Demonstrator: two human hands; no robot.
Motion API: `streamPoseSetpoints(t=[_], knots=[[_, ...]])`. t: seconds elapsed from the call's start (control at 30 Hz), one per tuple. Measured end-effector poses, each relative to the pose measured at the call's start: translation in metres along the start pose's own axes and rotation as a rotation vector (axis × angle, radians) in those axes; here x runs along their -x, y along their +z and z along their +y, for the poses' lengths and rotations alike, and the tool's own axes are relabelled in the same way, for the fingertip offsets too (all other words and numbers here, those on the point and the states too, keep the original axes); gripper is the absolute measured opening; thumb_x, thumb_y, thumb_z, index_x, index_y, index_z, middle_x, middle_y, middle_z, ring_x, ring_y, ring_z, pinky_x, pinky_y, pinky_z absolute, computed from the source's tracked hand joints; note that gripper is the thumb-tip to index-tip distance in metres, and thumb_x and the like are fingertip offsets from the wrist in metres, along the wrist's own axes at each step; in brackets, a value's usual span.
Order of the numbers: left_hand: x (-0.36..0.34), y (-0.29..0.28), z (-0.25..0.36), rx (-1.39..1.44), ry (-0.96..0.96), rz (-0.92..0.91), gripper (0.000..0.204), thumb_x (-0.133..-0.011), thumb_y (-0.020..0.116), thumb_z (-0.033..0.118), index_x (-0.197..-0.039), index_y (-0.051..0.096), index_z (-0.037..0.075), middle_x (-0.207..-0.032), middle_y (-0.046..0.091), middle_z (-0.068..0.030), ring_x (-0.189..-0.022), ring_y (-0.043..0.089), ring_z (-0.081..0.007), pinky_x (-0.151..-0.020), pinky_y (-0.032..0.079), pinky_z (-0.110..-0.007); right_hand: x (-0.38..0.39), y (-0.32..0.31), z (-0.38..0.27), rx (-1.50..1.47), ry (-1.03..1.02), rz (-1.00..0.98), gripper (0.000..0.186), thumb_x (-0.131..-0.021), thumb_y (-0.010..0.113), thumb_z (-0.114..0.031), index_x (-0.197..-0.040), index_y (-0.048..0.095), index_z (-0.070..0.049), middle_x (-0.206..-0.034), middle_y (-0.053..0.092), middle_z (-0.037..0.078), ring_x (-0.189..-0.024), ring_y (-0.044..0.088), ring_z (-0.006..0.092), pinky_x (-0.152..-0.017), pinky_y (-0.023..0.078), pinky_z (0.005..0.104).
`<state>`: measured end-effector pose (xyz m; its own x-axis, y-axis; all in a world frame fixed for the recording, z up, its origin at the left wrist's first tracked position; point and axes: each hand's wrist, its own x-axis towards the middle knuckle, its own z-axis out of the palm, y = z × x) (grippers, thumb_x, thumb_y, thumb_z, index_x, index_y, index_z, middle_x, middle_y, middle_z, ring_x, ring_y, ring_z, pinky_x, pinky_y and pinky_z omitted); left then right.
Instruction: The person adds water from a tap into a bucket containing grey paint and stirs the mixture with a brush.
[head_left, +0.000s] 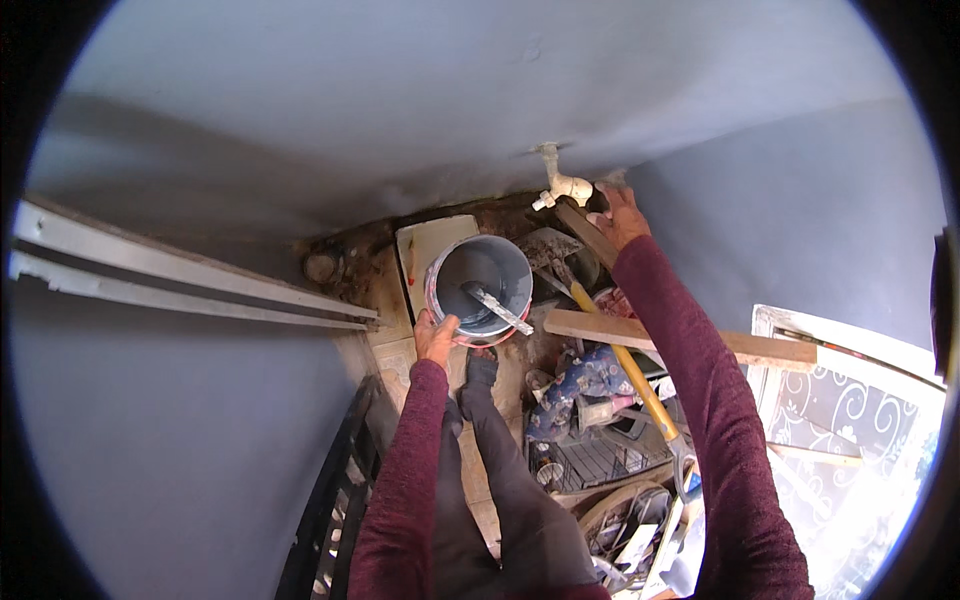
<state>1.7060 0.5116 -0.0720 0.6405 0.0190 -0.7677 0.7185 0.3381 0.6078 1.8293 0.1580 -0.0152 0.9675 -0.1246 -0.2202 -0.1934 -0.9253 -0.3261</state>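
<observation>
My left hand [436,340] grips the near left side of a bucket [481,262] with grey inside and pinkish-red outside. A paint-smeared flat stick [508,315] leans inside it, sticking out over the rim. My right hand [620,215] is raised at the wall corner, fingers curled beside a cream plastic tap [567,187] and a dark wooden board [590,228]. What those fingers grip is partly hidden. A pale rectangular slab [415,245] lies behind the bucket.
Pale rails [160,277] run along the left, above black railing [330,500]. A wooden plank [780,350], yellow-handled tool [645,390], floral cloth [585,385] and wire rack [610,460] crowd the right. A patterned glass window [850,450] stands lower right. My feet are below the bucket.
</observation>
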Motion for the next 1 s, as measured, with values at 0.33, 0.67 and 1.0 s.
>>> streamPoseSetpoints(t=[0.33,0.67,1.0], knots=[[-0.06,0.051,0.001,-0.065,0.029,-0.073,0.034,-0.076,0.061,0.005,-0.108,0.05,-0.001,-0.103,0.059,-0.0104,-0.086,0.063,-0.0206,-0.063,0.059,-0.031,-0.081,0.03,0.017,0.1,-0.026,-0.463,0.071,-0.082,0.069,-0.018,-0.142,0.033,-0.007,-0.143,0.039,0.021,-0.129,0.041,0.0368,-0.105,0.038,0.0439],[-0.102,0.088,-0.002,-0.106,0.004,-0.098,0.035,-0.076,0.061,0.006,-0.108,0.051,0.001,-0.097,0.062,-0.0086,-0.079,0.064,-0.0175,-0.058,0.057,-0.029,-0.104,0.037,0.026,-0.021,-0.039,-0.6,0.055,-0.078,0.072,-0.015,-0.122,0.044,0.001,-0.106,0.062,0.025,-0.106,0.059,0.0394,-0.09,0.046,0.0463],[-0.105,0.104,-0.007,-0.119,-0.023,-0.126,0.026,-0.079,0.061,0.009,-0.102,0.051,0.003,-0.097,0.06,-0.0083,-0.081,0.062,-0.0178,-0.065,0.057,-0.033,-0.089,0.046,0.028,0.155,-0.127,-0.462,0.046,-0.083,0.068,-0.015,-0.119,0.043,0.001,-0.113,0.058,0.025,-0.109,0.056,0.0402,-0.091,0.046,0.0459]])
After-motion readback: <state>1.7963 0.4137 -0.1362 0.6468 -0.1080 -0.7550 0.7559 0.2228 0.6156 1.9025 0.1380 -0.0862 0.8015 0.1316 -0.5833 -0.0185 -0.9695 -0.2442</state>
